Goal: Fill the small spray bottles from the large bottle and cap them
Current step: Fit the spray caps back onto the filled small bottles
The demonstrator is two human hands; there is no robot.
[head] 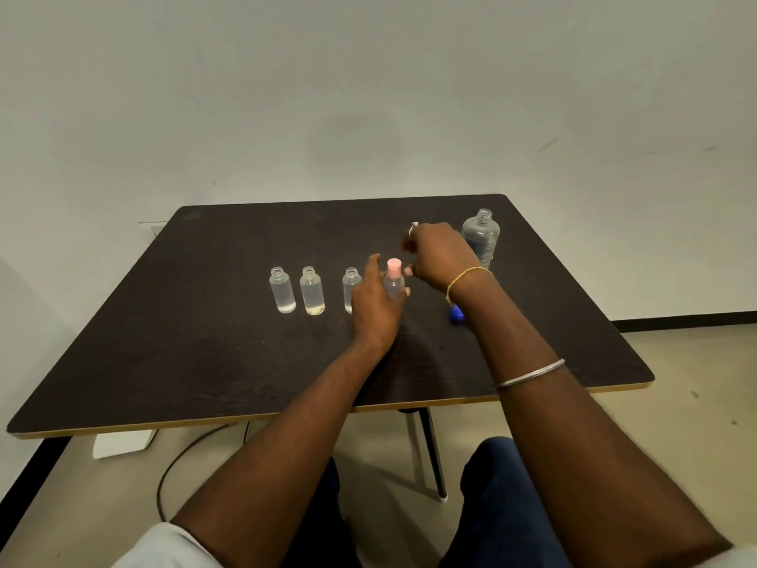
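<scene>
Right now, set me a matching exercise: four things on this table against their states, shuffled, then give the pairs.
1 pink-capped small bottle
2 large bottle
3 blue cap
4 leftmost small bottle

A lying beside the wrist of the right hand
B uncapped, far right
C gripped by the left hand
D uncapped, left end of the row

Pairs: 1-C, 2-B, 3-A, 4-D.

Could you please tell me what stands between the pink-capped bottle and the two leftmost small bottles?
A third uncapped small bottle, partly behind the left hand, in the head view.
</scene>
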